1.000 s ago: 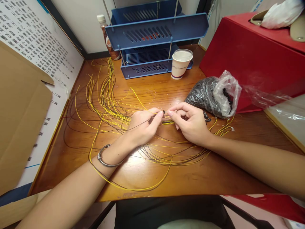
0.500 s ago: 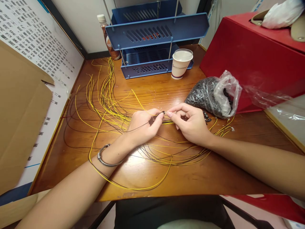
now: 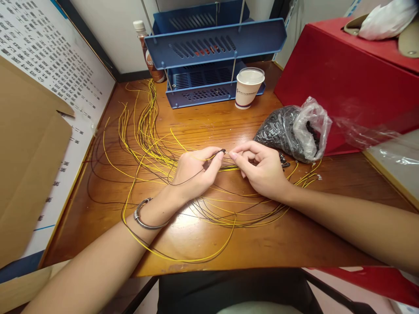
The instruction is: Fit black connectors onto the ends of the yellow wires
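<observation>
Between the thumb and forefinger of my left hand (image 3: pixel 197 170) is a small black piece (image 3: pixel 221 151), its details too small to make out. A thin dark wire and a yellow one run back from that pinch across the hand. My right hand (image 3: pixel 262 168) is closed in a pinch just to the right, at a tiny pale tip beside the black piece. Under and around both hands lie many loose yellow and black wires (image 3: pixel 145 117), spread over the wooden table (image 3: pixel 262 248). A metal bracelet circles my left wrist.
Right of my right hand sits a clear bag of black parts (image 3: pixel 283 128), a few loose ones beside it. Behind stand a paper cup (image 3: pixel 249 87), a blue rack (image 3: pixel 216 41) and a bottle (image 3: pixel 147 52). A red box (image 3: pixel 347 83) borders the right; cardboard (image 3: pixel 29 165) the left.
The black piece shows more beyond my left fingertips, and the left hand has shifted slightly left. The raised yellow wire end behind it has moved left. My right hand stays nearly still.
</observation>
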The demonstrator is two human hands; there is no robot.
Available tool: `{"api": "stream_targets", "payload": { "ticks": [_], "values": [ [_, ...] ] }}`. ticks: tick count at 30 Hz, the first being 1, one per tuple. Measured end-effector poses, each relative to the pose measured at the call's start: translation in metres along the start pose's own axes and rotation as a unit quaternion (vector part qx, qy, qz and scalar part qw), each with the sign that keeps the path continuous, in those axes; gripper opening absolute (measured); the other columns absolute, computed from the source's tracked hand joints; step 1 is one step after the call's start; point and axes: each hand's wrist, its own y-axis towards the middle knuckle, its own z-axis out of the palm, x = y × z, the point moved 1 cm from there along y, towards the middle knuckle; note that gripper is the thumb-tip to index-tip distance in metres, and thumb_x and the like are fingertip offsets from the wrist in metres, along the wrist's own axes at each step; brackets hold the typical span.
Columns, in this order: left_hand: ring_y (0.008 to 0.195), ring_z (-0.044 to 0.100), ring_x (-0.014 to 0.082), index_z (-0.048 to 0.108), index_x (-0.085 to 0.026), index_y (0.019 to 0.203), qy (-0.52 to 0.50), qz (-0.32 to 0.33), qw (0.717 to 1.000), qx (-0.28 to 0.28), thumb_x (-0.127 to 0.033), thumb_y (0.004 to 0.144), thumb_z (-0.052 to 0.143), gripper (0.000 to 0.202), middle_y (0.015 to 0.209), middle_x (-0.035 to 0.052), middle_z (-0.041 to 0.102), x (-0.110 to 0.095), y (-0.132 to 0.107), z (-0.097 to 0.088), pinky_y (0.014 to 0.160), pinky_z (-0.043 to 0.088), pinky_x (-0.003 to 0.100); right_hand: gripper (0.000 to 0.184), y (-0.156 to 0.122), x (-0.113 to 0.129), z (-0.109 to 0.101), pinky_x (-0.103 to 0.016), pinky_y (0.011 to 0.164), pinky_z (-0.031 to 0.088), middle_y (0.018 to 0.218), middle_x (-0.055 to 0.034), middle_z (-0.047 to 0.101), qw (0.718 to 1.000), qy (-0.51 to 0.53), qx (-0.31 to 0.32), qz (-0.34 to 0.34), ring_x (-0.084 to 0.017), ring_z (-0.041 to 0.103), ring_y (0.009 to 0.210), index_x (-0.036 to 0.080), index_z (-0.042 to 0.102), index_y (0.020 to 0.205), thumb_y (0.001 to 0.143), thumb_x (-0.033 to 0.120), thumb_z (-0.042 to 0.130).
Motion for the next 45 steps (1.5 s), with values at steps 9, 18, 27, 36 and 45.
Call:
{"api": "stream_targets", "payload": {
  "ticks": [9,18,27,36,45],
  "values": [
    [0.07,0.069,0.012,0.074,-0.014,0.096,0.004,0.028,1.0,0.002,-0.031,0.1,0.05,0.03,0.08,0.003,0.076,-0.0021,0.0016,-0.0012,0.072,0.053,0.022,0.016,0.0014,0.0001,0.0003,-0.026,0.045,0.031,0.047,0.0073,0.05,1.0,0.0,0.028,0.006,-0.008,0.043,0.041,0.014,0.069,0.087,0.091,0.03,0.065],
    [0.078,0.075,0.0151,0.078,-0.013,0.105,-0.019,0.069,0.997,-0.02,-0.026,0.098,0.056,0.027,0.094,0.007,0.08,0.0008,0.0018,-0.0003,0.076,0.058,0.024,0.013,-0.0001,0.0019,-0.0002,-0.025,0.043,0.03,0.046,0.0078,0.05,1.0,0.007,0.023,-0.008,-0.007,0.041,0.04,0.015,0.068,0.085,0.091,0.026,0.065],
    [0.085,0.077,0.0178,0.078,-0.011,0.108,0.007,0.07,0.997,-0.011,-0.026,0.098,0.055,0.029,0.101,0.0094,0.08,0.0011,0.0021,-0.0013,0.082,0.059,0.026,0.013,-0.0001,0.0018,0.0004,-0.025,0.044,0.03,0.046,0.0078,0.05,1.0,0.002,0.021,-0.013,-0.007,0.041,0.04,0.014,0.069,0.086,0.091,0.026,0.065],
    [0.081,0.075,0.0151,0.077,-0.013,0.103,0.02,0.043,0.999,-0.015,-0.029,0.097,0.056,0.027,0.097,0.0066,0.08,-0.0012,0.0017,0.0,0.076,0.056,0.023,0.015,0.0002,0.0017,0.0,-0.026,0.045,0.031,0.046,0.0079,0.05,1.0,0.003,0.021,0.001,-0.007,0.042,0.041,0.015,0.069,0.087,0.091,0.029,0.065],
    [0.078,0.073,0.0153,0.076,-0.015,0.102,0.034,0.039,0.999,-0.015,-0.032,0.096,0.058,0.026,0.094,0.0061,0.08,-0.0017,0.002,-0.0006,0.075,0.055,0.024,0.022,-0.0007,0.0008,0.0,-0.026,0.046,0.032,0.047,0.0073,0.049,1.0,-0.006,0.016,0.009,-0.008,0.041,0.042,0.016,0.069,0.088,0.091,0.038,0.066]
  ]
}}
